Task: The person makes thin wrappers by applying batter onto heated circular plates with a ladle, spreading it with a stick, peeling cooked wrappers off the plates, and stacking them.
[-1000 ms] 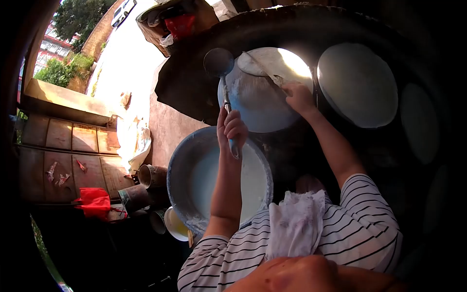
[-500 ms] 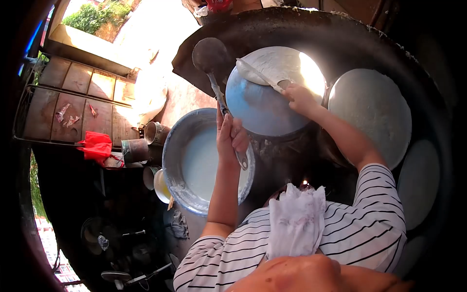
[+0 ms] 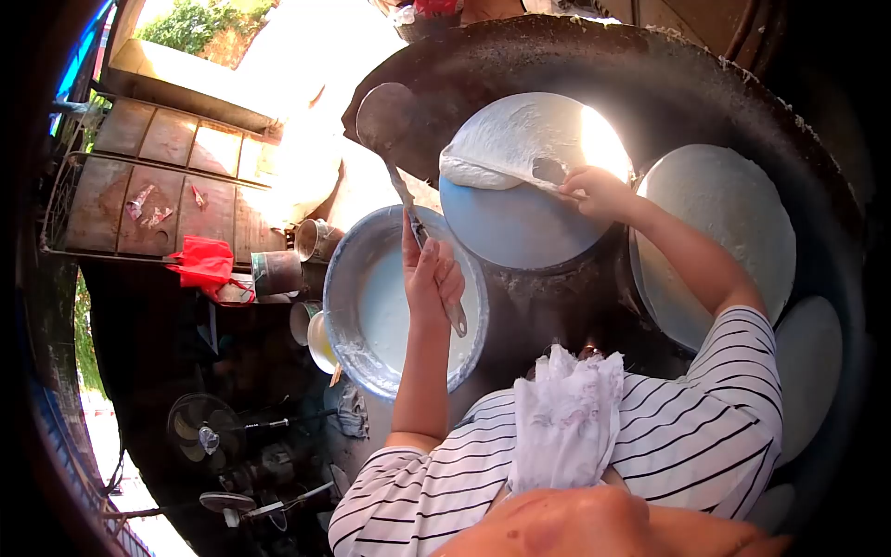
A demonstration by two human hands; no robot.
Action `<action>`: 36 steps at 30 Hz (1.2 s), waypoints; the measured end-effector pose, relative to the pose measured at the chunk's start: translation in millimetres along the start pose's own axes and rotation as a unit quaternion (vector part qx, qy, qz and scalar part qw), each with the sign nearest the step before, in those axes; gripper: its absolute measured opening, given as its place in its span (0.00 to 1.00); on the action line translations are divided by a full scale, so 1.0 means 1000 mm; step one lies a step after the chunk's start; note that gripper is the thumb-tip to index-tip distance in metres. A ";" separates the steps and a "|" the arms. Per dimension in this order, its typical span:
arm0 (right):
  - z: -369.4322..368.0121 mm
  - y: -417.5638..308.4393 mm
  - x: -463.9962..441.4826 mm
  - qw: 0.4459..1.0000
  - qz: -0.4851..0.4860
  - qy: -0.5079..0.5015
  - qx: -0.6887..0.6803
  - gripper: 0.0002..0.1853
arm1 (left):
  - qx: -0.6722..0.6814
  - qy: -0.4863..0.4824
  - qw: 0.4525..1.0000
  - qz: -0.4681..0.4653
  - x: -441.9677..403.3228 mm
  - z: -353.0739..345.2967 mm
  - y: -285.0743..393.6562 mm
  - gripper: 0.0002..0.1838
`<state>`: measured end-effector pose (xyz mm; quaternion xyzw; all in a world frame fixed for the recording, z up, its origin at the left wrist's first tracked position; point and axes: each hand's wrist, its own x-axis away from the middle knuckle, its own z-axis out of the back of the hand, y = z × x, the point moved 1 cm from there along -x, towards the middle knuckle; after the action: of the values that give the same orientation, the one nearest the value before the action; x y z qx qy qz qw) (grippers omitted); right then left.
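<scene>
Head view: hands [image 3: 434, 283] hold a ladle [image 3: 386, 116] and thin white sheet [image 3: 509, 147].

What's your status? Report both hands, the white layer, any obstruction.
Left hand gripping ladle, off round plate. Right hand pinching thin item, unclear what, by white layer. Layer covers plate's far part. No obstruction seen.

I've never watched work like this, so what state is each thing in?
Ladle: held up; contents unclear.
Left fingers: closed round the ladle.
Right fingers: closed on a slim pale thing.
Sunlit round plate: partly white-coated, partly bare.
Neighbouring plate: pale.
Basin: holds pale liquid.
Red bag or cloth: crumpled.
Fan: can't tell whether on.
</scene>
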<state>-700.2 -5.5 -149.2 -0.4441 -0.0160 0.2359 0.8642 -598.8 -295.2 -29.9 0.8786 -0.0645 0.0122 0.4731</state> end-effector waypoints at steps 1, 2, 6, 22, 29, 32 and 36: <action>0.017 0.000 -0.004 0.997 -0.044 -0.035 -0.044 0.16 | -0.003 -0.007 1.000 -0.005 0.001 0.005 0.000 0.23; 0.028 0.019 -0.013 0.997 -0.017 0.008 -0.079 0.18 | 0.005 -0.011 1.000 -0.010 -0.001 0.005 -0.001 0.22; 0.008 0.029 -0.066 1.000 -0.010 0.005 0.008 0.16 | 0.046 -0.002 0.998 -0.040 -0.022 -0.005 -0.009 0.25; 0.070 0.043 -0.001 0.978 -0.034 -0.193 -0.070 0.21 | -0.127 0.046 0.990 -0.047 0.017 0.030 0.028 0.32; 0.040 0.018 0.020 0.992 0.037 -0.100 -0.067 0.17 | 0.329 -0.125 0.935 0.049 -0.031 -0.019 0.010 0.18; 0.051 0.040 0.062 0.986 0.002 -0.111 -0.127 0.22 | 0.309 -0.177 0.931 0.079 -0.015 -0.016 0.014 0.19; 0.025 -0.008 0.065 0.999 -0.027 -0.005 -0.027 0.19 | 0.433 -0.232 0.859 0.146 -0.032 -0.057 -0.001 0.19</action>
<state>-645.3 37.1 -140.1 -0.4658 -0.0393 0.2141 0.8577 -628.2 -244.3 -2.0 0.9528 -0.2880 -0.0961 0.0086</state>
